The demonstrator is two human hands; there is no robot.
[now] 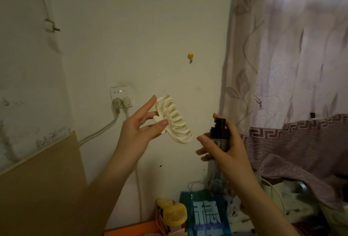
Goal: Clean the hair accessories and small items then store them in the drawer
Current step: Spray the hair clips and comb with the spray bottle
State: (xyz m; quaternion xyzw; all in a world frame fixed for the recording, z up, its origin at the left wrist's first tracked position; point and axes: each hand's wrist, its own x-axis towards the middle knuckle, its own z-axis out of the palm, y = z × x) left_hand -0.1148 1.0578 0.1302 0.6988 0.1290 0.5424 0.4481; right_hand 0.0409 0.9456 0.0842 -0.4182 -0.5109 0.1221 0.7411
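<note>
The left hand (138, 131) pinches one cream hair claw (174, 120) by its hinge tabs between thumb and a finger, the other fingers spread straight, holding it up in front of the wall (150, 28) with its teeth pointing toward the right hand. The right hand (224, 147) is curled round one small spray bottle (219, 134) with a black pump head, a fingertip seeming to rest on top of the pump, and the nozzle sits just beside the claw's lower end. From here the likeliest trouble is overspray: the claw is mostly gaps, so mist would probably pass through the teeth and reach the wall socket (122, 96) behind, where two plugs sit and an indicator glows. The pinch on the tabs is light, so a wet, slick claw could slip and drop among the clutter below. Squeezing the tabs harder might spring the claw open and shift its aim. Counted: one claw, one bottle, one socket plate with two plugs, one yellow wall hook (190, 56), one yellow handheld fan (174, 215), one teal bag (206, 215), one curtain (291, 66). No drawer is in view.
</note>
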